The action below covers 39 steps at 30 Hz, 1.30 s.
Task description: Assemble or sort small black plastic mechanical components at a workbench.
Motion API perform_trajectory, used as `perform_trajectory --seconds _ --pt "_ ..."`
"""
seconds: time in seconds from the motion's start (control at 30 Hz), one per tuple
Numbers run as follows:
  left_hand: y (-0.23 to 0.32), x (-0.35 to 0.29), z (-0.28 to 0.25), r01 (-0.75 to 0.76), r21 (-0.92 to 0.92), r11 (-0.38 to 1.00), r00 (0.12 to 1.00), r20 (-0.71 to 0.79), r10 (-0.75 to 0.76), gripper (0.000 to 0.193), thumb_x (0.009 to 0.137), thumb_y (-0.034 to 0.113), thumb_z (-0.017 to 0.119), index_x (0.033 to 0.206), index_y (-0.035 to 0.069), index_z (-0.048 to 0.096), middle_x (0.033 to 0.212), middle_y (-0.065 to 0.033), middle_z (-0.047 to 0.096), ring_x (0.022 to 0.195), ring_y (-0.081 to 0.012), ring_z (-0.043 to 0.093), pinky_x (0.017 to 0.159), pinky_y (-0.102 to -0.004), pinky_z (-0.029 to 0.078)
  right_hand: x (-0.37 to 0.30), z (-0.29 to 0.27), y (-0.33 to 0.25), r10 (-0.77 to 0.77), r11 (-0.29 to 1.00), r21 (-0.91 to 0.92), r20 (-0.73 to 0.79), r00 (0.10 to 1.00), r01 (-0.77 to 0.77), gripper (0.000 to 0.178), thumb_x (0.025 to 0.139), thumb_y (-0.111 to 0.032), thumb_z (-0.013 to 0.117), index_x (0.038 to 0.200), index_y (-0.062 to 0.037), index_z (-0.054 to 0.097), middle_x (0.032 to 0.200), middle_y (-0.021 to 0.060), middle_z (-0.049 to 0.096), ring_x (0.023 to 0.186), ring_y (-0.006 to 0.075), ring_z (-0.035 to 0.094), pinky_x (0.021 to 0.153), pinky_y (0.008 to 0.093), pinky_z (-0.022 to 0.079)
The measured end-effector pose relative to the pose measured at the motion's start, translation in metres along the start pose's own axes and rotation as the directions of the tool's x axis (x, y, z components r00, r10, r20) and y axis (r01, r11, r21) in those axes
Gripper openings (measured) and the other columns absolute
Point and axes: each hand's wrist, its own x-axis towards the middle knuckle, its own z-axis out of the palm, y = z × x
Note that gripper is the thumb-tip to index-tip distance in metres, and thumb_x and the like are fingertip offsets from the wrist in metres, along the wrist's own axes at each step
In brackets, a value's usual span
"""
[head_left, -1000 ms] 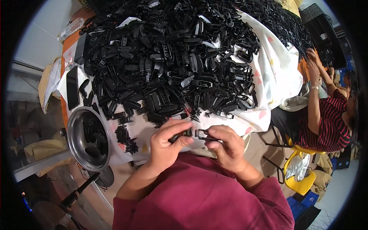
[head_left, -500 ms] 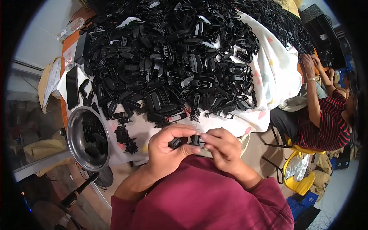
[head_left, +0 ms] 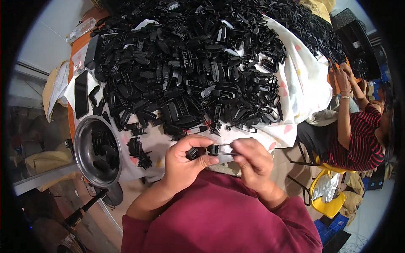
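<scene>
Close in front of my body, my left hand pinches a small black plastic part between thumb and forefinger. A second black part sits in the curl of the same hand. My right hand is just to the right, its fingers closed and blurred by motion. A thin, greyish sliver shows at its fingertips, too smeared to name. Beyond both hands, a large heap of black plastic parts covers the cloth on the table.
At the left table edge stands a round metal bowl with black parts inside. A phone, a dark box and a clear bottle lie along that side. On the right, a person in a striped shirt works beside a yellow chair.
My right hand has moved a little to the right, away from the black part in my left hand. The left hand stays nearly in place, still holding both parts.
</scene>
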Motion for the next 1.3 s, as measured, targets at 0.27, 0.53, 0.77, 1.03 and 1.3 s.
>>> perform_trajectory --seconds 0.27,0.53,0.77,1.03,1.3 --pt "0.001 0.001 -0.010 -0.299 0.432 0.851 0.953 0.172 0.248 0.030 0.071 0.007 0.073 0.095 0.000 0.058 0.091 -0.0072 0.060 0.071 -0.0118 0.055 0.064 -0.0228 0.045 -0.002 0.001 0.006 -0.119 0.962 -0.221 0.190 0.975 0.160 0.044 0.064 0.009 0.065 0.107 0.0006 0.059 0.081 0.0129 0.058 0.061 0.0221 0.053 0.053 0.0286 0.044" --pt "-0.033 -0.026 0.013 0.343 -0.584 0.736 0.857 -0.127 -0.500 0.029 0.082 0.011 0.064 0.108 0.001 0.057 0.087 -0.0013 0.059 0.061 -0.0057 0.045 0.057 -0.0179 0.038 -0.019 0.035 0.016 -0.059 0.949 -0.303 0.085 0.995 0.082 0.039 0.072 0.003 0.068 0.109 0.0027 0.057 0.085 0.0114 0.060 0.068 0.0160 0.058 0.056 0.0252 0.047" --pt "-0.035 -0.036 -0.014 0.299 -0.647 0.701 0.905 -0.040 -0.423 0.024 0.087 0.013 0.057 0.107 0.000 0.056 0.084 -0.0006 0.057 0.066 -0.0054 0.046 0.060 -0.0192 0.038 -0.012 0.047 0.013 0.461 0.849 0.140 0.275 0.844 -0.510 0.020 0.080 -0.007 0.065 0.096 0.0028 0.056 0.079 0.0063 0.063 0.064 0.0073 0.056 0.057 0.0212 0.047" --pt "-0.019 0.025 -0.051 -0.085 0.565 0.821 0.938 -0.232 0.257 0.013 0.075 -0.002 0.058 0.085 0.005 0.057 0.091 -0.0074 0.059 0.080 -0.0196 0.061 0.065 -0.0318 0.049 0.022 0.061 0.049 0.035 0.728 -0.646 0.368 0.929 0.228 0.020 0.062 -0.005 0.062 0.082 -0.0055 0.059 0.096 0.0096 0.054 0.081 0.0261 0.051 0.060 0.0329 0.047" --pt "-0.020 0.044 -0.035 -0.269 0.961 0.058 0.952 0.256 0.170 0.014 0.067 0.010 0.056 0.081 0.009 0.059 0.072 -0.0026 0.056 0.062 -0.0197 0.058 0.053 -0.0297 0.049 0.023 0.041 0.037 -0.041 0.897 -0.432 0.129 0.991 0.093 0.013 0.070 -0.002 0.061 0.081 -0.0040 0.056 0.094 0.0122 0.055 0.076 0.0274 0.052 0.062 0.0290 0.046"
